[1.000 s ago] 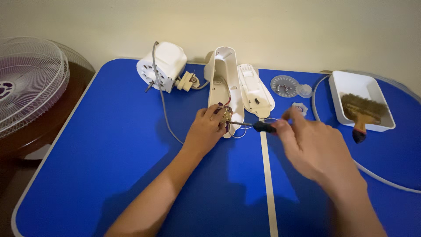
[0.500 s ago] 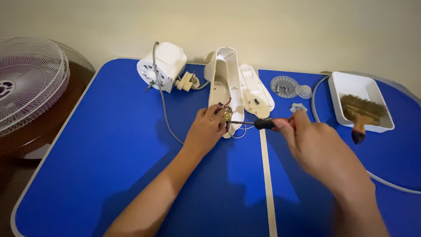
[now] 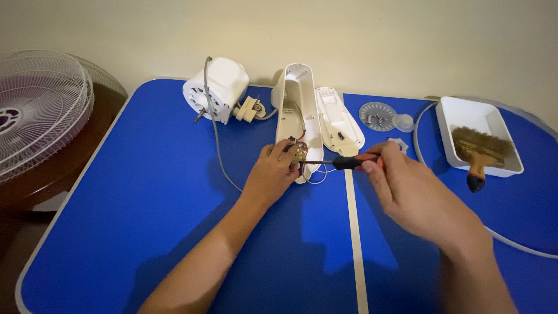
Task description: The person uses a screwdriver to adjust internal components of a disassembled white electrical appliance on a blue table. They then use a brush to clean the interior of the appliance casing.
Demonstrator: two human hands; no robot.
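My left hand (image 3: 271,174) pinches a small round brass-coloured switch part (image 3: 299,152) with wires at the lower end of an open white fan stand housing (image 3: 295,104). My right hand (image 3: 414,195) grips a screwdriver (image 3: 343,162) with a black and red handle, held level, its thin shaft pointing left and its tip touching the switch part. The housing's white cover (image 3: 337,119) lies just to the right of the housing. A white fan motor (image 3: 216,88) with a grey cable lies behind and to the left.
A blue folding table (image 3: 145,197) carries everything. A white tray (image 3: 478,135) holds a paintbrush at the right, ringed by a white cable. A clear round knob (image 3: 378,114) and cap lie near the cover. A fan grille (image 3: 35,110) rests on a brown side table at left.
My right hand has shifted slightly right and turned, bringing the screwdriver level against the switch part. My left hand has stayed on the switch part.
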